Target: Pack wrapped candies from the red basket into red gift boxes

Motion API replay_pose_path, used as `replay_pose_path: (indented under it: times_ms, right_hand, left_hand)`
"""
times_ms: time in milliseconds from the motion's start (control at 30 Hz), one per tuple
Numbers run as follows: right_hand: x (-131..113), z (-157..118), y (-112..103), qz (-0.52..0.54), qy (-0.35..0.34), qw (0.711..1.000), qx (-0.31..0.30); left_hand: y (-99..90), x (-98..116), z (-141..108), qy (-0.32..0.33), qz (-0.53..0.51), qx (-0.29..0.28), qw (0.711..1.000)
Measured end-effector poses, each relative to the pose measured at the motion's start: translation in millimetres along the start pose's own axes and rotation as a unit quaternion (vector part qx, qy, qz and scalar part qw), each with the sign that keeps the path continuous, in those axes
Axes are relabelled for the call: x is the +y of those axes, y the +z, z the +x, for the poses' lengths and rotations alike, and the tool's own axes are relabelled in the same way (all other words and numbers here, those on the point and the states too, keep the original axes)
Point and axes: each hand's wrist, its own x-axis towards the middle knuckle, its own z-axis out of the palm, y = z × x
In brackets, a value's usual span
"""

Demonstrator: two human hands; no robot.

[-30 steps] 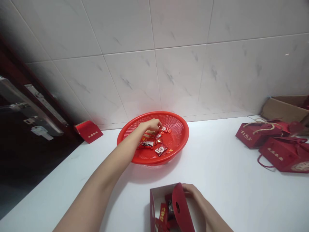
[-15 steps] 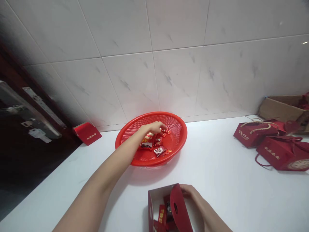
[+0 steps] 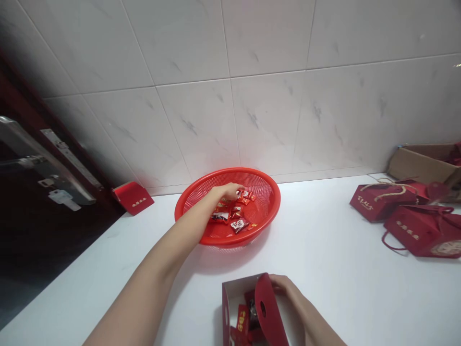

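Observation:
My left hand (image 3: 226,191) reaches down into a red plastic basket (image 3: 272,211). Its bent fingers close on a red-wrapped candy (image 3: 239,194) near the back; the fingertips are partly hidden. Several wrapped candies lie around it, among them a dark red packet with a white label (image 3: 239,225) and another red candy (image 3: 248,196). In front of the basket stands an open dark red gift box (image 3: 225,307), with red packets (image 3: 242,318) and a dark wrapped sweet (image 3: 253,313) inside. My right hand (image 3: 284,287) grips this box at its raised flap.
Closed dark red gift boxes (image 3: 382,199) with cord handles stand at the right, before a cardboard box (image 3: 414,166). A folded red card (image 3: 135,198) sits at the left near a dark door (image 3: 21,206) with keys. A tiled wall (image 3: 266,120) backs the white table (image 3: 317,230).
My left hand has shifted slightly left within the basket, exposing more of the red candies at its right. My right hand keeps its grip on the gift box. The view has shifted slightly.

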Motion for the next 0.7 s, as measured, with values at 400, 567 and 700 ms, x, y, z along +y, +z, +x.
replay_pose_path:
  times_ms: [400,567,700]
  right_hand:
    - [-3.7,0.6,-0.4,0.009,0.004,1.0,-0.003]
    - [-4.1,-0.1,-0.8,0.022,0.027,0.999,0.001]
    - [-4.1,-1.4,-2.1,0.024,0.029,0.999,0.014]
  left_hand:
    - [-13.7,18.5,-40.6,0.068,-0.021,-0.098,0.993]
    - [4.4,28.6,-53.3,0.041,0.015,-0.1,0.994]
    - [3.7,24.5,-54.8,0.08,-0.063,-0.094,0.99]
